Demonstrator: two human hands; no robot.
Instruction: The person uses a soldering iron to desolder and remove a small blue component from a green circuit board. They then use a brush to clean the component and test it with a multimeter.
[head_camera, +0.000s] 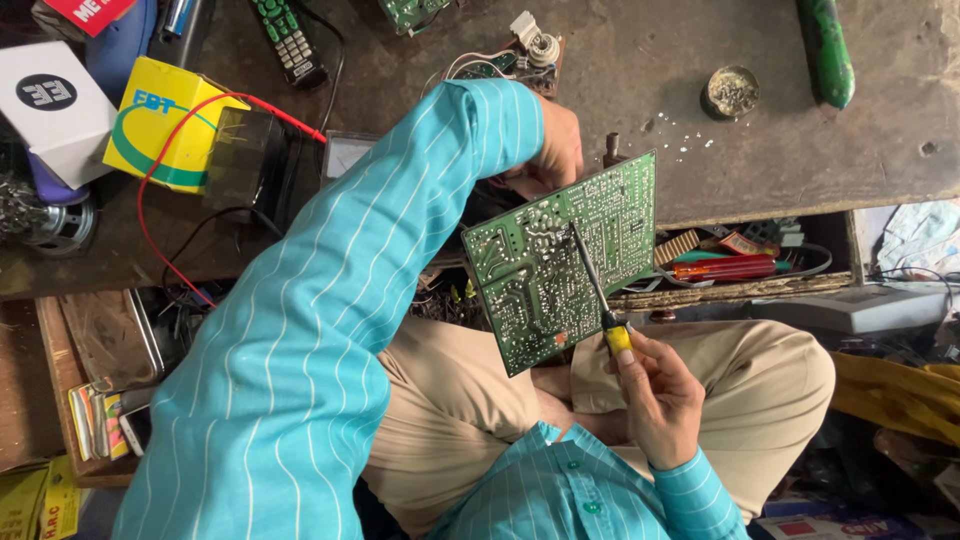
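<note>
Two hands busy: my left hand (555, 150) is gripping the green circuit board (560, 260) at 12 o'clock, right hand (655, 395) is clenching the yellow-handled screwdriver (598, 290) at 5.

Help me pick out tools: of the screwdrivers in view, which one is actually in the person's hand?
The yellow-handled screwdriver, gripped by the right hand, its shaft across the green circuit board. The red-handled screwdriver lies untouched in the drawer.

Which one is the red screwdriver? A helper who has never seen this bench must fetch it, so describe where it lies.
Start at the green circuit board that the left hand holds up. Just right of its edge, an open drawer sits under the wooden bench top. The red screwdriver lies flat there; its clear red handle sets it apart from the yellow-handled tool in the right hand.
</note>
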